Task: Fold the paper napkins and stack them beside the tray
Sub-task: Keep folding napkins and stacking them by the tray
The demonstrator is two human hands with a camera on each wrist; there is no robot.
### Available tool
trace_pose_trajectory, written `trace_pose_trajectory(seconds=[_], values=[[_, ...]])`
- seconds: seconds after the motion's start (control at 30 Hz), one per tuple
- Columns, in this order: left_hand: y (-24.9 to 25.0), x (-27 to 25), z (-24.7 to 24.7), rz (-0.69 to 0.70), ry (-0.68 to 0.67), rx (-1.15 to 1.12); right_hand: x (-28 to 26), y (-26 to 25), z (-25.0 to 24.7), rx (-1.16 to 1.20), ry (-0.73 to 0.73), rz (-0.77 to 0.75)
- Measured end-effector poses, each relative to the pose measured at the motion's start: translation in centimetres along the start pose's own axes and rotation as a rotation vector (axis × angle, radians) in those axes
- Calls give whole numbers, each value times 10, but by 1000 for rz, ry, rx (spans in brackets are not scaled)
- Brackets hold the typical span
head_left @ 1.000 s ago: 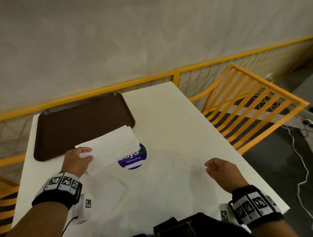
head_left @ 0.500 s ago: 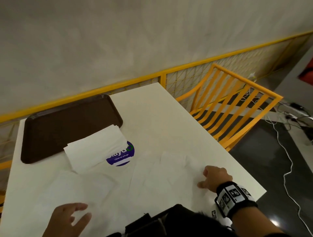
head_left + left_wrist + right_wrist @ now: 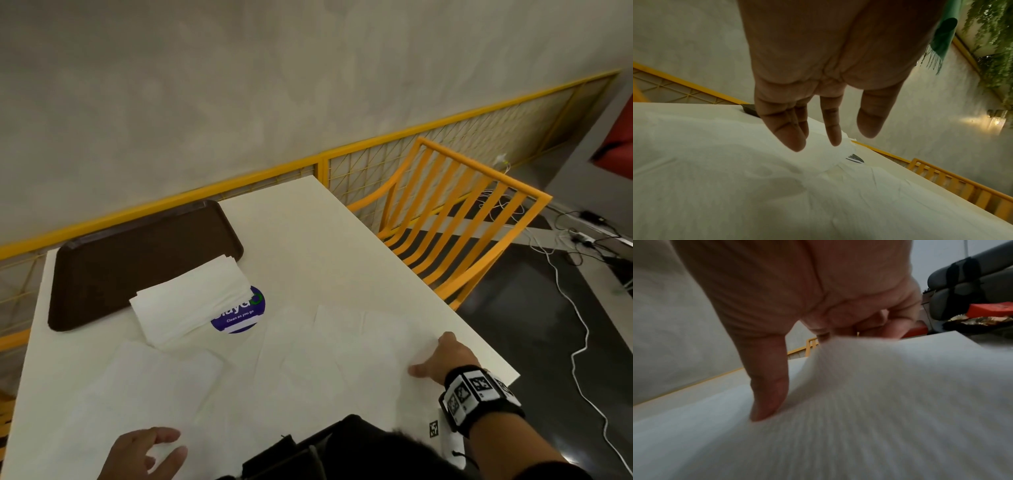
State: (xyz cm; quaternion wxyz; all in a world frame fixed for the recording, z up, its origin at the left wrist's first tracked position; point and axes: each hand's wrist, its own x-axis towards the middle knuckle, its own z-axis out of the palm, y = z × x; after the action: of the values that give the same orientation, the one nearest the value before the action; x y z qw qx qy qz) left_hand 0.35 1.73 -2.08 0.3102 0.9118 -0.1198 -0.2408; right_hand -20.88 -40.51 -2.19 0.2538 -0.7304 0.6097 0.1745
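A dark brown tray point(image 3: 102, 274) lies at the table's far left. A stack of folded white napkins point(image 3: 191, 301) sits against its near right corner, partly over a blue round sticker point(image 3: 246, 315). Unfolded napkins lie flat on the table, one at the left point(image 3: 147, 387) and overlapping ones at the right point(image 3: 342, 346). My left hand point(image 3: 147, 452) hovers open over the left napkin point(image 3: 735, 178), fingers point(image 3: 795, 139) spread and holding nothing. My right hand point(image 3: 442, 359) is at the right napkin's edge; the thumb point(image 3: 766, 394) presses on the sheet point(image 3: 879, 402), which rises to the curled fingers behind it.
The white table point(image 3: 308, 240) ends just right of my right hand. An orange slatted chair point(image 3: 455, 222) stands beyond that edge, with white cables point(image 3: 579, 342) on the dark floor. A yellow mesh rail point(image 3: 376, 171) runs behind the table. A black object point(image 3: 342, 445) lies at the near edge.
My left hand has let go of the folded stack and drawn back to the near edge, now open. My right hand has come down onto the right napkin's edge.
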Motion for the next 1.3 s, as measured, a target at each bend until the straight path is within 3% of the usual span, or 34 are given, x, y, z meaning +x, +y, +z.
trace_pose_trajectory(seconds=[0.17,0.23,0.3,0.4,0.57,0.8,0.9,1.0,1.07,1.13,1.27,1.3], values=[[10,-10,0,28,-40,-23,-11,-3,-4,25,101,-103],[14,-15,-3,-51,-101,-10,-16,-3,-9,15,213,-178],[10,-16,-3,-58,-143,-15,-25,-4,-18,-7,334,-305],[28,-25,-3,-6,-9,2,-46,-12,-40,-44,434,-616],[67,-28,-9,131,-36,-85,-98,-50,-72,-143,364,-1101],[123,-22,-22,439,-176,-221,-169,-106,-89,-136,192,-1461],[140,-29,-29,472,-223,-372,-187,-122,-93,-70,128,-1502],[149,-39,-37,460,-134,-551,-193,-133,-93,117,124,-1457],[149,-41,-43,398,-64,-633,-184,-135,-94,270,62,-1346],[146,-41,-51,351,-36,-730,-170,-133,-93,401,-110,-1197],[138,-38,-65,264,15,-859,-147,-122,-68,691,-664,-988],[138,-39,-67,248,34,-875,-146,-120,-59,727,-746,-953]])
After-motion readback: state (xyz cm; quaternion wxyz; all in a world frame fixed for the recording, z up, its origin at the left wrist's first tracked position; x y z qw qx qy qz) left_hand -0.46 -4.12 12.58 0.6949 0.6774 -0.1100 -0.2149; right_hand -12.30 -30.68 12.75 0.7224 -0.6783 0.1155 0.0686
